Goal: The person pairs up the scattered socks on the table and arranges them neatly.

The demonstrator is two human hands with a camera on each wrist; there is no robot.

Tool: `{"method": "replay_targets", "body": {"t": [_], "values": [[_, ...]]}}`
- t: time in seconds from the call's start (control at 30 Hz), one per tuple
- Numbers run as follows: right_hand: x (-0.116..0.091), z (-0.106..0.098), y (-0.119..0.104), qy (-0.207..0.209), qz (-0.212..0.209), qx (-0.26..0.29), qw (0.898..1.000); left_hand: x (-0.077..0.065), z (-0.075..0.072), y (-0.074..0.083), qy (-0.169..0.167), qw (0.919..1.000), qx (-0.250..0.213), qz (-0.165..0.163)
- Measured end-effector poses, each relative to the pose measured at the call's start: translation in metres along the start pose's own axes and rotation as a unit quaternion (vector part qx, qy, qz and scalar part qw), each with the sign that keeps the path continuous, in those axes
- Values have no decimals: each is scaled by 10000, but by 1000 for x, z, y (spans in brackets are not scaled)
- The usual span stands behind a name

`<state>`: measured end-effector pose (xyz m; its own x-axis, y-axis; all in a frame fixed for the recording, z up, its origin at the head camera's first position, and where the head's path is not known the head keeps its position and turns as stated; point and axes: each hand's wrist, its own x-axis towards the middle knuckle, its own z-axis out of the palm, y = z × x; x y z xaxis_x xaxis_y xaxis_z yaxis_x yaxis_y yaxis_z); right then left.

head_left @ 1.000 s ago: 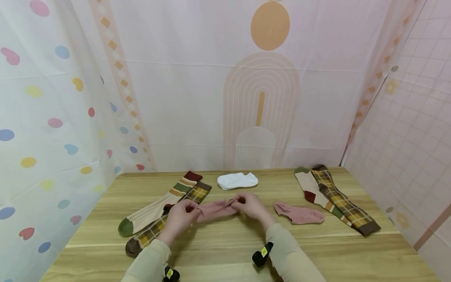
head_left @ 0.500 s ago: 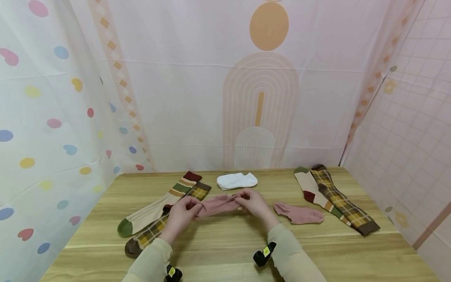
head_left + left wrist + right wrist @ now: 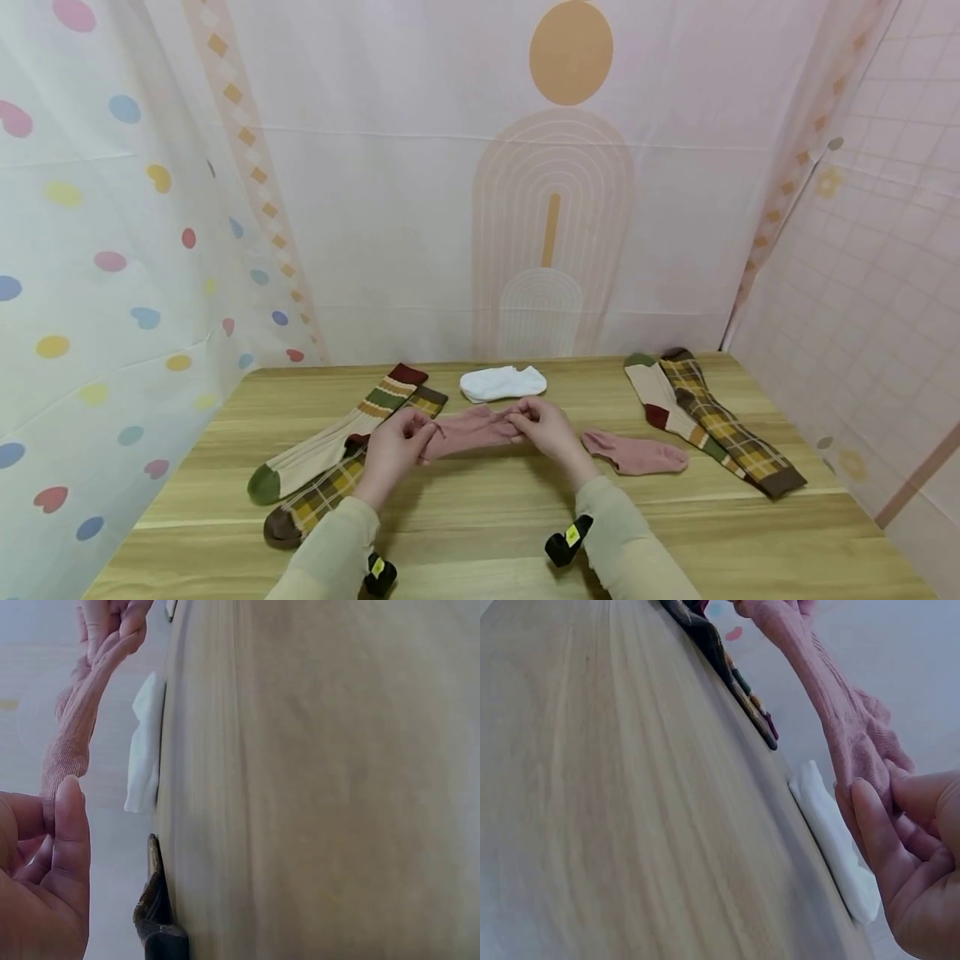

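Observation:
A pink ankle sock (image 3: pixel 474 430) is stretched sideways between my two hands, held up off the table as both wrist views show. My left hand (image 3: pixel 395 447) pinches one end between thumb and fingers. The other end is pinched by my right hand (image 3: pixel 551 435); in the right wrist view its thumb and fingertips press the knit of the sock (image 3: pixel 840 712). A second pink ankle sock (image 3: pixel 636 452) lies flat on the table, just right of my right hand. Behind the held sock lies a pair of white ankle socks (image 3: pixel 502 383).
On the left lie a cream striped sock (image 3: pixel 322 450) and a brown plaid sock (image 3: pixel 330 492), partly behind my left hand. Another cream sock (image 3: pixel 656 398) and plaid sock (image 3: pixel 735 425) lie at the right. The wooden table (image 3: pixel 480 533) ends at a patterned curtain (image 3: pixel 375 208).
Both hands have risen slightly and shifted a little away from the body with the pink sock, which now looks wider and flatter. The socks on the table have not moved.

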<state>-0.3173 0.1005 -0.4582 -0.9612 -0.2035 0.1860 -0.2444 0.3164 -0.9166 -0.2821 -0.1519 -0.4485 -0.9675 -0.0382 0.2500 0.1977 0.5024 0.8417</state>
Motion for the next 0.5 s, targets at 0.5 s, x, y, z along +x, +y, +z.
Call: {"method": "replay_targets", "body": {"t": [0.5], "values": [[-1, -16, 6, -80, -302, -574, 9979, 10, 2, -2, -650, 9976, 208, 145]]}}
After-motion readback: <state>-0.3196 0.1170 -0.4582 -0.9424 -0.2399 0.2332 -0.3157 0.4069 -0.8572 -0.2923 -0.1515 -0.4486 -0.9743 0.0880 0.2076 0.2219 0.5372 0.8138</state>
